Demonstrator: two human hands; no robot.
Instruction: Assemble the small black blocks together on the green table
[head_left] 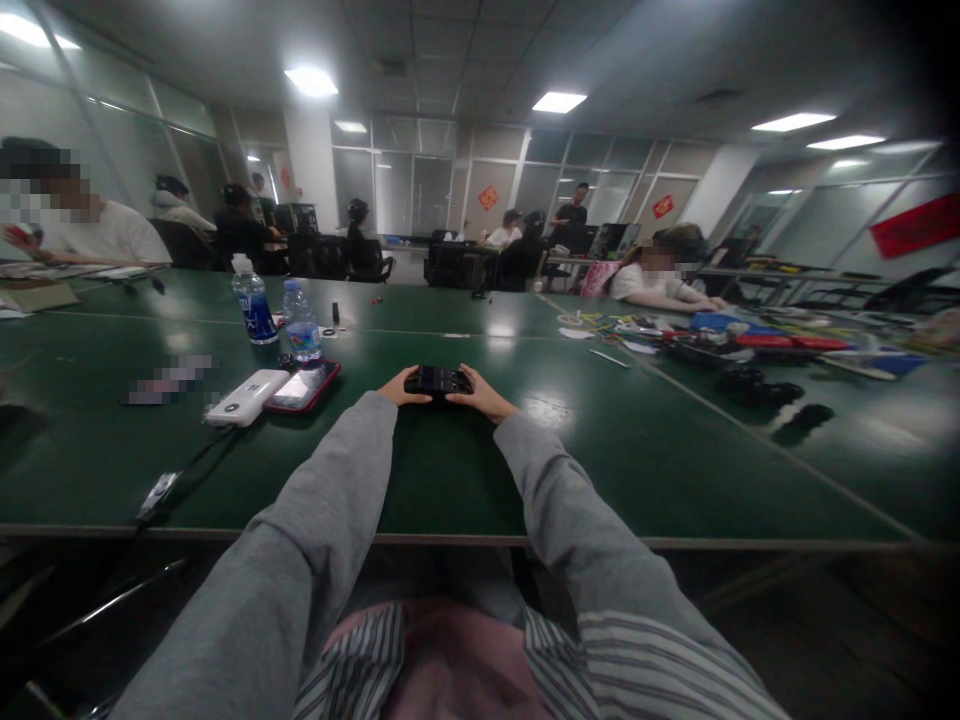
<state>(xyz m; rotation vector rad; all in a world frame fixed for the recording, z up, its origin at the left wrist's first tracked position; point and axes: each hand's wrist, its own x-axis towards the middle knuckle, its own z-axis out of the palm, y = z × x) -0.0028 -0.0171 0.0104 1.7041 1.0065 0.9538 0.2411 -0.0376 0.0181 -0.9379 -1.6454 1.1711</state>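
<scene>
Green tabletop (600, 450) bears a small black device (439, 380), left hand (397, 388) and right hand (484, 397) clasping its two ends; even, level pressure would steady it.

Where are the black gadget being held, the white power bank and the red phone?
black gadget (439, 380), head view, middle of its top.
white power bank (247, 398), head view, centre of its top.
red phone (304, 388), head view, middle of its screen.

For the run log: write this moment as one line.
left hand grips left end of small black flat device | right hand grips right end | beneath: dark green table | beside: white power bank, red-cased phone
</scene>
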